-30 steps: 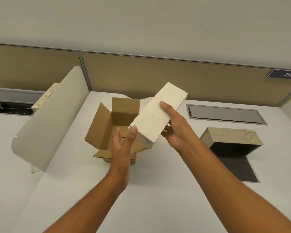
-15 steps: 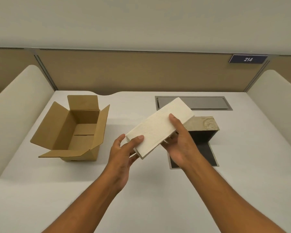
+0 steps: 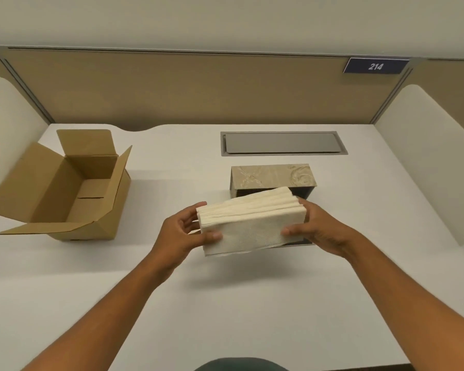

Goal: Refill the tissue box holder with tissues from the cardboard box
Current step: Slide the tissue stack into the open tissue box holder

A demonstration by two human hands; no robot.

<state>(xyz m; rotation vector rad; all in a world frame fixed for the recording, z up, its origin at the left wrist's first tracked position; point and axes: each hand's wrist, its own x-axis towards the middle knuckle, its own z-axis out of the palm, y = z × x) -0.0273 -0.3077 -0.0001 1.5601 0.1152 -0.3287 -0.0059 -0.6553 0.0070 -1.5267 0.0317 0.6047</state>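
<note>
At the centre of the head view, a stack of tissues (image 3: pixel 249 223) is held above the white desk (image 3: pixel 172 303), clear of its surface, just in front of the tissue box holder (image 3: pixel 272 176). The stack is grasped at both short ends: the left hand (image 3: pixel 182 231) is clamped on the left end, thumb laid on the lower face, and the right hand (image 3: pixel 319 228) is clamped on the right end. Compared with half a second ago, the stack has been turned from a diagonal pose to a nearly level one, and it has been carried rightward to the holder. Its long axis is now set left to right, roughly parallel to the holder's long side. The layered folded edges are turned upward and away, towards the holder's dark open side. The broad textured face is presented to the camera. The cardboard box (image 3: pixel 65 188) is seen well apart on the left, flaps open and no tissues visible inside. By this alignment the transfer is judged finished and insertion into the holder is judged the step in hand. Nothing is yet lodged inside the holder.
</note>
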